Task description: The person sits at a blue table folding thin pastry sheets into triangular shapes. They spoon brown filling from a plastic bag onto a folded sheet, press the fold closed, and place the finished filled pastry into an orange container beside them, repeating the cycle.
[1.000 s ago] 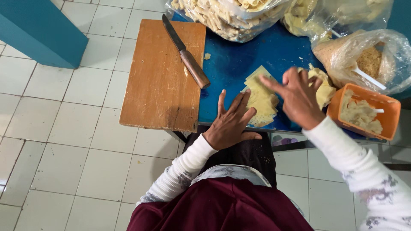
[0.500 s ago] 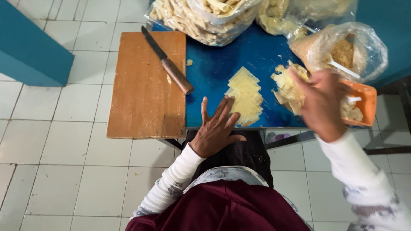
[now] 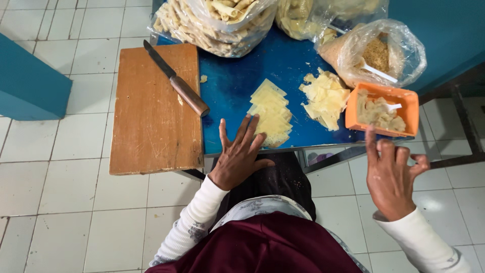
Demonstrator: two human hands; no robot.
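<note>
Landmark: the blue metal tabletop (image 3: 237, 76).

The left hand (image 3: 237, 154) is spread flat on its near edge with nothing held, fingertips touching a fanned stack of pale yellow square wrappers (image 3: 270, 111). The right hand (image 3: 391, 174) hangs off the near right corner, loosely open and empty, just below an orange plastic tub of filling (image 3: 384, 108) with a white spoon (image 3: 391, 106) in it.

Risks:
- The tub sits at the near right edge and could be knocked off by a careless reach.
- The stack could be fanned over the near edge by finger pressure.
- A brown-handled kitchen knife (image 3: 177, 81) lies half on a worn wooden cutting board (image 3: 151, 116) at the left edge, handle reaching onto the blue top, and could be caught by a sleeve.
- The board overhangs the near edge, support not visible, possibly tippy.

A second, messier wrapper pile (image 3: 326, 98) lies between stack and tub. Clear bags of rolled snacks (image 3: 217, 23) and crumbs (image 3: 376, 50) are at the far side. A white tiled floor (image 3: 55, 177) and a teal wall or cabinet (image 3: 30, 86) are seen left.
</note>
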